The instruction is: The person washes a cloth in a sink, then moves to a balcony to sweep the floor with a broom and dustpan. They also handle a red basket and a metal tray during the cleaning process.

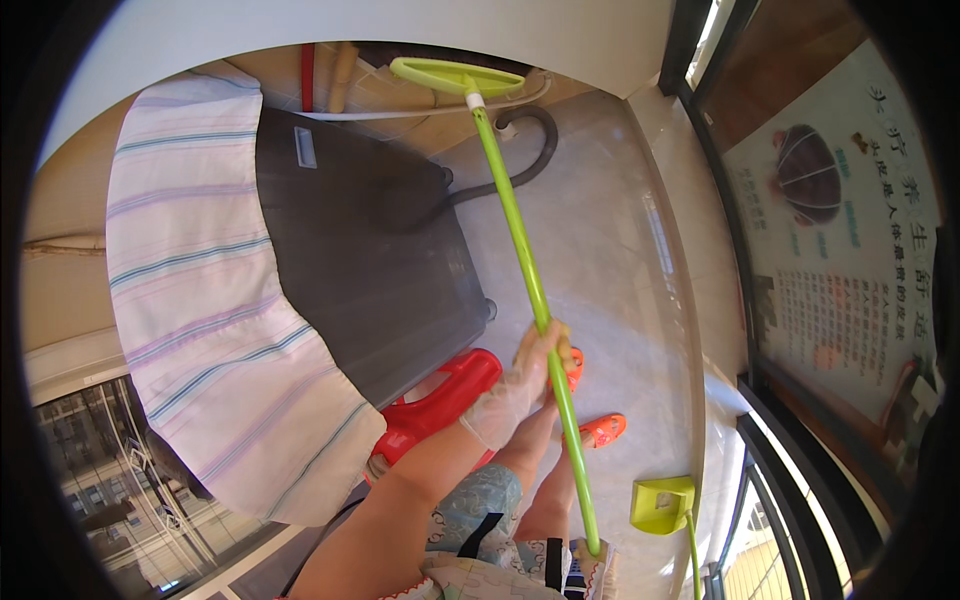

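My left hand (534,351), in a clear plastic glove, is closed around the middle of the green handle of a broom (513,214). The broom's yellow-green head (457,77) is raised at the far end, with dark bristles partly seen behind it. At the handle's lower end, my right hand (600,559) is also gloved and wraps the tip; part of it is hidden near the picture's bottom. Slanting across the view, the handle passes in front of my legs and orange slippers (604,430). Beside my left forearm stands a red plastic stool (427,409).
A dark grey wheeled unit (367,247) stands to the left, partly covered by a striped cloth (217,300). A grey hose (551,150) curves onto the pale floor (622,300). A green dustpan (651,517) leans at right, near a dark-framed glass panel with a printed poster (825,225).
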`<state>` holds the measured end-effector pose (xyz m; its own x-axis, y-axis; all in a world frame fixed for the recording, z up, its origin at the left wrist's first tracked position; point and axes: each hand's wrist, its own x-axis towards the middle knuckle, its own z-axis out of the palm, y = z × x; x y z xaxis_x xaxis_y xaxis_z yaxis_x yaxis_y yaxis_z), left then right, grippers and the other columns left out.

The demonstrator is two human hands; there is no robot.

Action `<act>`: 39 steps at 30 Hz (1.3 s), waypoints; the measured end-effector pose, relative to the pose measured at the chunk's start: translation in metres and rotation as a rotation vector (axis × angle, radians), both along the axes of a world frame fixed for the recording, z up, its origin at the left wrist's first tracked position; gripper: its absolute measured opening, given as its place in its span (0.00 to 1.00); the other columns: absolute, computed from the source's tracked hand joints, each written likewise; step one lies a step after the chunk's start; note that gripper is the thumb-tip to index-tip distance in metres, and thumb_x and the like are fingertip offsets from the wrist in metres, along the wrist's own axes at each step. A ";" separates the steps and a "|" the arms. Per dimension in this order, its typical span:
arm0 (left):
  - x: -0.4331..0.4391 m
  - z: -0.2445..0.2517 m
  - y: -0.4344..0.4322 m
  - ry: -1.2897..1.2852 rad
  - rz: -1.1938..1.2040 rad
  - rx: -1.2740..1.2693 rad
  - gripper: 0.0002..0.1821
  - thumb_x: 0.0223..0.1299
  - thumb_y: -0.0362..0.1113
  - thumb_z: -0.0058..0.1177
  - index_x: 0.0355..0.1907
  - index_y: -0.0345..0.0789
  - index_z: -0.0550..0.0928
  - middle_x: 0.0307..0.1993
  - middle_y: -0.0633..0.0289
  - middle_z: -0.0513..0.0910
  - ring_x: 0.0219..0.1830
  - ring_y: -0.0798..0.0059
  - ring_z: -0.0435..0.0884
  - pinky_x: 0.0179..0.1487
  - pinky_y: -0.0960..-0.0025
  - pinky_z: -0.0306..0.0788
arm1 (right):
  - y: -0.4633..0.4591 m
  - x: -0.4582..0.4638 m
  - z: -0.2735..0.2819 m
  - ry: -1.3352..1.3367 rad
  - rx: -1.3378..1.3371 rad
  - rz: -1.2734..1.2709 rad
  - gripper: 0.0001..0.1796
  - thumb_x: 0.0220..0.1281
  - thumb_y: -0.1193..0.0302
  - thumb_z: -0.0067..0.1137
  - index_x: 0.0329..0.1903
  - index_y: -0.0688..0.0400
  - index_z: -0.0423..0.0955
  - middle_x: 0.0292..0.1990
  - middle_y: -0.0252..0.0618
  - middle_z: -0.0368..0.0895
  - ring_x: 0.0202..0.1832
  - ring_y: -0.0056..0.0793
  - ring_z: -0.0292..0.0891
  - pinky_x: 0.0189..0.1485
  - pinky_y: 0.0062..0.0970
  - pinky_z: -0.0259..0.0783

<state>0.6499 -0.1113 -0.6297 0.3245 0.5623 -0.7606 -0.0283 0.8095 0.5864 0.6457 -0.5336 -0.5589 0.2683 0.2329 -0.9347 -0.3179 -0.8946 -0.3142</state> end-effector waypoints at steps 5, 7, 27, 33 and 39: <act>-0.022 -0.064 0.090 0.363 0.025 0.029 0.18 0.67 0.51 0.44 0.35 0.36 0.73 0.19 0.68 0.68 0.18 0.75 0.68 0.22 0.66 0.68 | 0.094 -0.020 -0.004 -0.317 -0.116 0.471 0.17 0.54 0.58 0.59 0.29 0.61 0.78 0.22 0.54 0.78 0.28 0.53 0.78 0.30 0.42 0.71; -0.021 -0.065 0.087 0.279 0.036 -0.102 0.18 0.67 0.51 0.44 0.35 0.36 0.73 0.19 0.67 0.69 0.18 0.74 0.68 0.23 0.66 0.68 | 0.091 -0.019 0.003 -0.335 -0.208 0.498 0.19 0.55 0.54 0.57 0.31 0.60 0.79 0.22 0.54 0.78 0.29 0.54 0.78 0.31 0.44 0.71; -0.021 -0.009 -0.006 -0.164 -0.061 -0.147 0.18 0.64 0.52 0.52 0.35 0.38 0.71 0.20 0.65 0.69 0.21 0.74 0.68 0.28 0.66 0.69 | 0.008 -0.027 0.008 -0.170 -0.174 0.307 0.18 0.58 0.57 0.59 0.31 0.63 0.77 0.19 0.46 0.79 0.25 0.34 0.79 0.28 0.38 0.70; -0.073 -0.013 0.072 -0.181 0.043 -0.040 0.17 0.63 0.54 0.51 0.34 0.41 0.72 0.21 0.67 0.68 0.22 0.72 0.67 0.32 0.63 0.67 | 0.062 -0.040 0.002 -0.377 -0.108 0.522 0.16 0.58 0.55 0.57 0.27 0.55 0.73 0.19 0.51 0.77 0.25 0.54 0.76 0.26 0.45 0.70; -0.026 -0.027 0.027 -0.227 -0.036 -0.190 0.18 0.66 0.54 0.46 0.35 0.40 0.72 0.21 0.67 0.68 0.23 0.70 0.69 0.36 0.60 0.67 | 0.045 -0.013 0.023 -0.379 -0.300 0.513 0.16 0.55 0.53 0.57 0.28 0.53 0.74 0.19 0.46 0.78 0.24 0.49 0.79 0.27 0.45 0.72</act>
<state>0.6244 -0.0842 -0.6571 0.5158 0.4018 -0.7567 -0.1110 0.9071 0.4060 0.6328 -0.4887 -0.5363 0.5135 0.1643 -0.8422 0.2497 -0.9676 -0.0365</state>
